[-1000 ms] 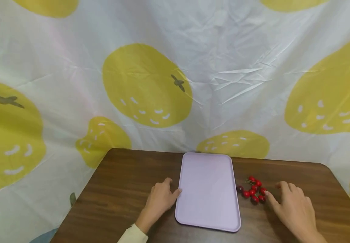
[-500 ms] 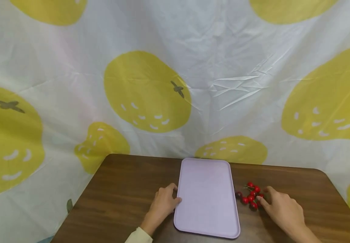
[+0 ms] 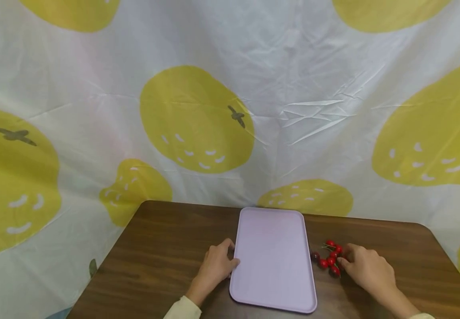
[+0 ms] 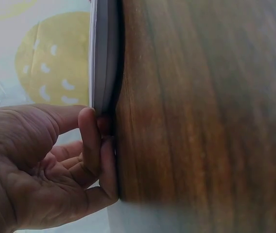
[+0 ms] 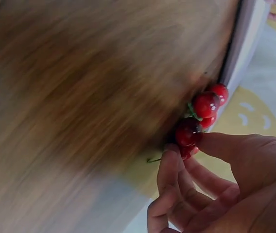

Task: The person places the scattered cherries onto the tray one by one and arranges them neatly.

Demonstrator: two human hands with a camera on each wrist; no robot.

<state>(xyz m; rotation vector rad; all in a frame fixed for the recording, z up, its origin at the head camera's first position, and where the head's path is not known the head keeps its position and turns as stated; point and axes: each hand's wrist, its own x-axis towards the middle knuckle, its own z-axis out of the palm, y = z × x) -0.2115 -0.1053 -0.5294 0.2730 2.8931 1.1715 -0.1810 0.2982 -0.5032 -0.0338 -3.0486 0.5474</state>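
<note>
Brown wooden table: backed by a white sheet printed with large yellow fruit.
Lilac tray: placed near the table's middle, between the hands.
Cherries: clustered just right of the tray, between it and the right hand.
Left hand: tray's left edge pinched by thumb and fingers.
Right hand: dark red cherry pinched between thumb and fingers, beside the others.
</note>
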